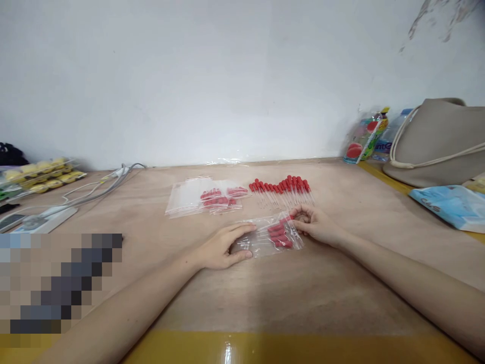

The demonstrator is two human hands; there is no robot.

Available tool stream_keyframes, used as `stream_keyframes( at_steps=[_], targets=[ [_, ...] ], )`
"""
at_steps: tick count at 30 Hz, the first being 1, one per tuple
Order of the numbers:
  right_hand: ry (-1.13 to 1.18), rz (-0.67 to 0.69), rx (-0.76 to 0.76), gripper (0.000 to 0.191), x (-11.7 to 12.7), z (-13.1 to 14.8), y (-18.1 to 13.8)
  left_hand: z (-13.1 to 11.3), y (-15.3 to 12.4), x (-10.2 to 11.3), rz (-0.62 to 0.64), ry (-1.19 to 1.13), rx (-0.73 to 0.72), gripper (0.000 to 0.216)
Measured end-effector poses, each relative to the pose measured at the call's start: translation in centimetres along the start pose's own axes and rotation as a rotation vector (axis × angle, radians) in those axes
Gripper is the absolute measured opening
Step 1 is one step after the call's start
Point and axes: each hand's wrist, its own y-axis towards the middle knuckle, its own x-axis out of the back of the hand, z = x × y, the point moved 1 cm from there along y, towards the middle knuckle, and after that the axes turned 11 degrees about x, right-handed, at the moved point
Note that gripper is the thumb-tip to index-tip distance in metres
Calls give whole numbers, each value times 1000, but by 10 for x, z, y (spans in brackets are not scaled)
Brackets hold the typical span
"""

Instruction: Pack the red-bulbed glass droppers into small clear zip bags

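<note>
A clear zip bag point(271, 235) with several red-capped droppers inside lies on the wooden table point(242, 298). My left hand point(223, 247) rests on the bag's left end, thumb and fingers closed around its edge. My right hand point(316, 225) is at the bag's right end, fingers curled and pinching a red-capped dropper at the bag's mouth. Behind the right hand a row of loose red-capped droppers point(282, 189) is laid out. To the left of that row sits a pile of filled clear bags point(206, 198).
A beige bag point(439, 139), drink bottles point(367, 136) and a blue packet point(450, 205) stand at the right. At the left are a white power strip point(41, 218) with grey cables point(109, 182), yellow packed items point(43, 174) and a blurred patch. A yellow strip edges the table front.
</note>
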Motion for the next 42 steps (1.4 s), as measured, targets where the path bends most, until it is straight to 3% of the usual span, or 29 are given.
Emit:
stream_keyframes(
  at_steps=[6,11,18,22,25,29,33,36,39,42],
  targets=[
    [-17,-11,-50,36,-7,-3,6,0,1,0,0,-3,-18,54],
    [-120,1,74,30,-12,-10,10,-1,1,0,3,8,4,53],
    [-434,-216,79,20,-17,-4,11,0,1,0,3,5,-1,53],
    [-236,-202,-97,20,-12,2,10,0,1,0,5,-1,14,53],
    [-178,-64,-226,26,-9,8,7,0,1,0,6,-3,15,53],
    [-86,82,-158,31,-13,16,2,0,1,1,3,-11,5,53],
    [245,67,-169,21,-18,16,0,0,1,2,-39,-12,20,53],
    [495,-20,-181,12,-18,14,0,2,1,2,-246,5,92,48],
    [604,-154,-133,11,-17,13,2,5,1,0,-446,-64,271,40],
    [692,-200,-119,18,-18,13,2,-1,4,-6,-324,-325,365,45]
  ],
)
